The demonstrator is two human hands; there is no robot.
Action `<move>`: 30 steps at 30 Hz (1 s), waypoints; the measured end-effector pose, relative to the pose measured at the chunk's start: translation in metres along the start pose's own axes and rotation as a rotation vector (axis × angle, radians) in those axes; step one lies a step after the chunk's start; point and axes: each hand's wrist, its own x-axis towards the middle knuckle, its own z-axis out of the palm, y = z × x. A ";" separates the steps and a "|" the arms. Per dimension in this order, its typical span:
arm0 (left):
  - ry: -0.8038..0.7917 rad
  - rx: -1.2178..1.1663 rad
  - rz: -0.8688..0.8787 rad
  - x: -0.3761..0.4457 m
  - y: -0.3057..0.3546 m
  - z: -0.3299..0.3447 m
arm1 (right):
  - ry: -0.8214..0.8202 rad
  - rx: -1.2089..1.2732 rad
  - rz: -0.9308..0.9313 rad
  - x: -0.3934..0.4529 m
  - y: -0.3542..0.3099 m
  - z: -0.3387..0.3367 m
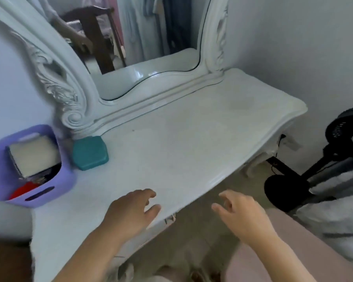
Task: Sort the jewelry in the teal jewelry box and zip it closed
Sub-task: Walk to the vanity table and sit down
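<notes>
Head camera looks down (forward) over dresser (192, 143).

No text, label, brand, number or sign can be read anywhere in this view. The teal jewelry box (90, 153), up and to the left of the left hand (130, 212), shows a plain lid with no lettering. The purple basket (2, 180) further left holds a pale block and something red, both too blurred to show any print. The black fan (346, 129), up and to the right of the right hand (243, 212), has a pale round centre that carries no legible mark. The white surface (192, 149) is bare of writing.
</notes>
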 end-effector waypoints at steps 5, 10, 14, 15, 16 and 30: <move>0.049 -0.070 -0.288 0.013 -0.047 -0.015 | -0.124 -0.011 -0.232 0.076 -0.054 0.007; 0.058 -0.134 -0.475 0.034 -0.080 -0.017 | -0.189 -0.061 -0.383 0.135 -0.087 0.020; 0.063 -0.165 -0.507 0.065 -0.084 -0.020 | -0.226 -0.080 -0.435 0.171 -0.100 0.021; 0.063 -0.171 -0.502 0.074 -0.082 -0.020 | -0.233 -0.090 -0.443 0.180 -0.099 0.019; 0.064 -0.180 -0.495 0.082 -0.078 -0.021 | -0.240 -0.102 -0.448 0.187 -0.097 0.016; 0.138 -0.257 -0.592 0.211 0.057 0.000 | -0.331 -0.202 -0.617 0.332 0.012 -0.049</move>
